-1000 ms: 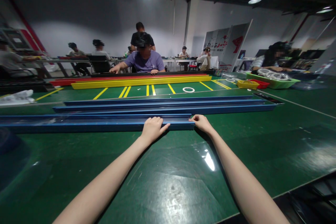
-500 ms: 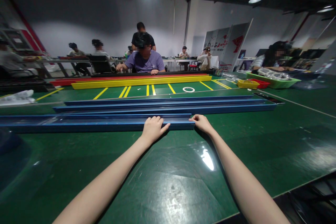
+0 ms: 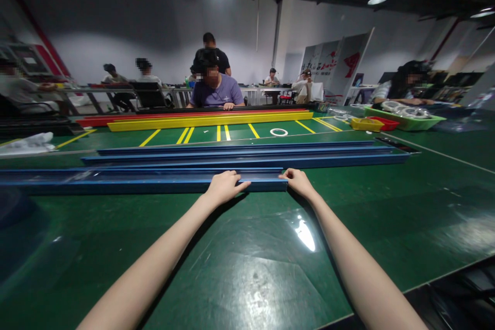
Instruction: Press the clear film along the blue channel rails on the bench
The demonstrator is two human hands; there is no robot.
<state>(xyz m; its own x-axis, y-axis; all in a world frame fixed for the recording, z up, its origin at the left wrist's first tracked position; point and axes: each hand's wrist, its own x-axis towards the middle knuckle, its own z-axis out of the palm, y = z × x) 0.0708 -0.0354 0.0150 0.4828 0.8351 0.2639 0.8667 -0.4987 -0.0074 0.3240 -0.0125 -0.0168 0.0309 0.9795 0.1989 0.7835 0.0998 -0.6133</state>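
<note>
A long blue U-shaped channel [image 3: 154,187] lies across the green table, its open side up and its left part running out of view. My left hand [image 3: 224,186] grips it near its right end, fingers bent over into the trough and thumb stretched along the near wall. At the very end, my right hand [image 3: 297,181] has thumb and fingertips pinched together on the channel. Whether a thin film is also between those fingertips I cannot tell. Clear, shiny material [image 3: 87,175] shows inside the trough farther left. Just behind lie more blue channels [image 3: 247,160], parallel to it.
Yellow [image 3: 209,122] and red channels lie farther back, before a co-worker in a purple shirt [image 3: 220,94]. A white ring [image 3: 279,132], a phone [image 3: 398,145] and a green basket [image 3: 406,120] are on the table. A blurred dark-blue thing [image 3: 17,216] stands at left.
My left hand has shifted slightly left along the channel, its wrist a little lower. The right hand stays at the end. The purple-shirted co-worker's arm at left has drawn in.
</note>
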